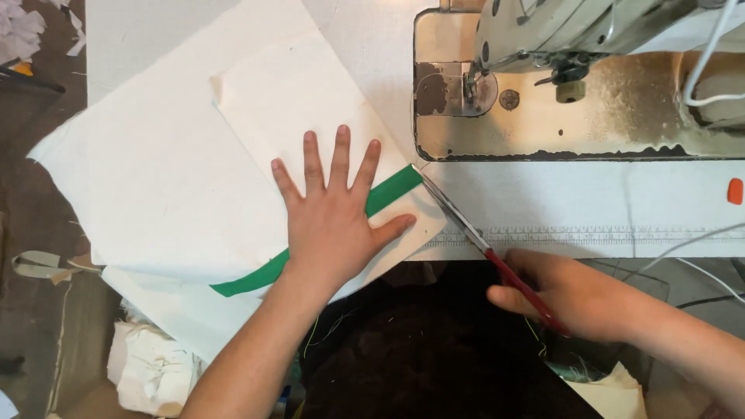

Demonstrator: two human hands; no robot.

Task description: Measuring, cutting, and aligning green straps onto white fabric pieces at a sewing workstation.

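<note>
My left hand (334, 213) lies flat, fingers spread, on a cream fabric piece (194, 171) with a green strip (392, 190) running diagonally across it; the palm covers the middle of the strip. My right hand (578, 295) grips red-handled scissors (466, 221) at the table's front edge. The blade tips reach the upper end of the green strip at the fabric's corner. A smaller cream panel (287, 93) lies on top of the larger fabric, above my left hand.
A grey sewing machine (574, 31) stands at the back right on its worn bed plate (605, 116). A ruler strip (590, 233) runs along the white table. Fabric scraps (151, 368) lie on the floor at left. White cables (706, 62) hang at right.
</note>
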